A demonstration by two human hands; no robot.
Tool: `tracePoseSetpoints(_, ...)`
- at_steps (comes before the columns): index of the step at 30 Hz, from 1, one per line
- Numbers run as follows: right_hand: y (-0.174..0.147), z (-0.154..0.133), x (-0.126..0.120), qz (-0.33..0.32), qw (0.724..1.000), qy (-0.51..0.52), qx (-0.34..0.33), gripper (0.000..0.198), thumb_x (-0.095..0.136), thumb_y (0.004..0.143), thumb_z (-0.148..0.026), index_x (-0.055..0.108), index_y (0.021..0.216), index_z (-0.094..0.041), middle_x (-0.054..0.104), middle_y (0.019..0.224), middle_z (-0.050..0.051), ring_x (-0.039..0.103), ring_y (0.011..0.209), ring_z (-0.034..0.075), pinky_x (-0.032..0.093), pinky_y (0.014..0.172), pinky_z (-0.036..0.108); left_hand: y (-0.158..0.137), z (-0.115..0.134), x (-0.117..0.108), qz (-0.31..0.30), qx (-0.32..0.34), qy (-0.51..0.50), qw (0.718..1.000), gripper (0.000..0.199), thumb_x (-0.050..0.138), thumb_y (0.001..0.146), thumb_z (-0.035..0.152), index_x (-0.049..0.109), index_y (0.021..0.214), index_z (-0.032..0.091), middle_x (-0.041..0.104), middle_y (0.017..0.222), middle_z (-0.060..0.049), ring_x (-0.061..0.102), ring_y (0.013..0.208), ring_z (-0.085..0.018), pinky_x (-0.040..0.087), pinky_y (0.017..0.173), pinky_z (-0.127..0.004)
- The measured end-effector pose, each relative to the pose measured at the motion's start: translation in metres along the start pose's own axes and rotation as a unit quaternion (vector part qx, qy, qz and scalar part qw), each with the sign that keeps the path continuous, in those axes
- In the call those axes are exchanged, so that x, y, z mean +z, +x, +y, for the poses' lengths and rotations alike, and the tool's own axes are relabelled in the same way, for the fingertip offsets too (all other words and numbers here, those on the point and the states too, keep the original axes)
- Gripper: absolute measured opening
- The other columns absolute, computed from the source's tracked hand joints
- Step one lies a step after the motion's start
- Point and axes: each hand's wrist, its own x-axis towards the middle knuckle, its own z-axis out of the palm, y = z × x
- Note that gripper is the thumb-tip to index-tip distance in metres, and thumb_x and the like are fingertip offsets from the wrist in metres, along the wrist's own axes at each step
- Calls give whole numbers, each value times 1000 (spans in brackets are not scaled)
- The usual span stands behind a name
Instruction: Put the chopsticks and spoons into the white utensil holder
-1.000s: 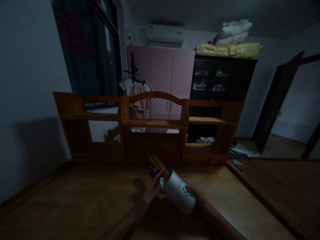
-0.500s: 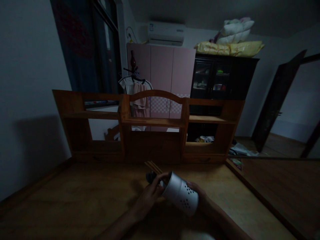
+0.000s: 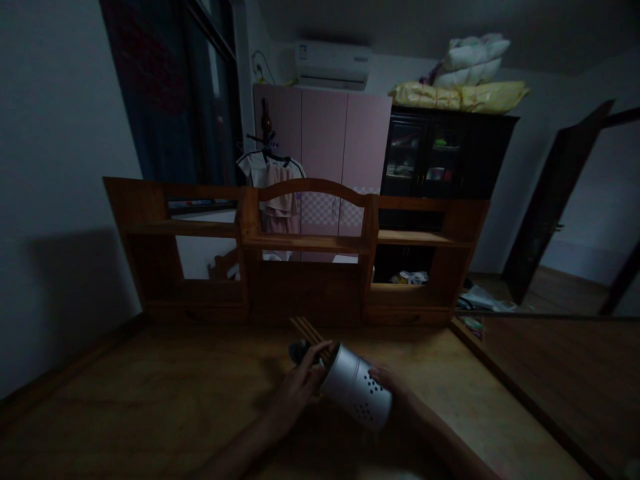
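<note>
wooden tabletop (image 3: 125,393), with a wooden shelf unit (image 3: 310,245) along its far edge. a silver perforated canister (image 3: 347,380) is held tilted above the tabletop, mouth toward the upper left. the right hand (image 3: 400,393) is closed about its lower side. the left hand (image 3: 296,387) bends across the mouth; whether its fingers pinch anything cannot be told. wooden chopsticks (image 3: 307,329) protrude there, beside a dark rounded utensil (image 3: 296,351).

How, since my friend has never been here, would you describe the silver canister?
Start at the wooden shelf unit. In front of it, the right hand holds the tilted silver canister. Dark holes distinguish it from the thin sticks poking out.
</note>
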Motion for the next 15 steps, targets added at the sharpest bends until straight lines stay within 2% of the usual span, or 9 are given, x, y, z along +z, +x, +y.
tracePoseSetpoints(2,2,-2,-2,-3,999,-45,-22,54,63,76,-50,62,117,-14,67,105,13,62,89,27,47,78,37,4,-4,1,26,-2,-48,998,48,47,91,51,51,131,26,54,132,-8,52,115,-27,41,96,-35)
tracePoseSetpoints(6,3,-5,-1,-1,996,-88,-30,51,62,79,-49,63,117,-15,66,108,13,60,96,28,45,82,38,11,-12,5,61,-4,-126,990,46,60,84,48,58,122,22,59,122,-9,55,109,-27,44,90,-33)
tracePoseSetpoints(11,-2,-9,9,9,997,-78,-28,47,58,84,-44,61,121,-14,65,110,12,60,98,27,44,85,38,12,-12,8,86,-30,-227,969,46,69,78,45,61,118,23,62,116,-10,59,100,-25,46,82,-30)
tracePoseSetpoints(15,-3,-16,15,5,996,-90,-26,46,59,84,-45,63,118,-14,66,110,12,60,99,27,43,86,37,13,-11,7,109,-26,-232,966,44,71,77,40,62,116,23,63,110,-8,58,99,-23,46,81,-29)
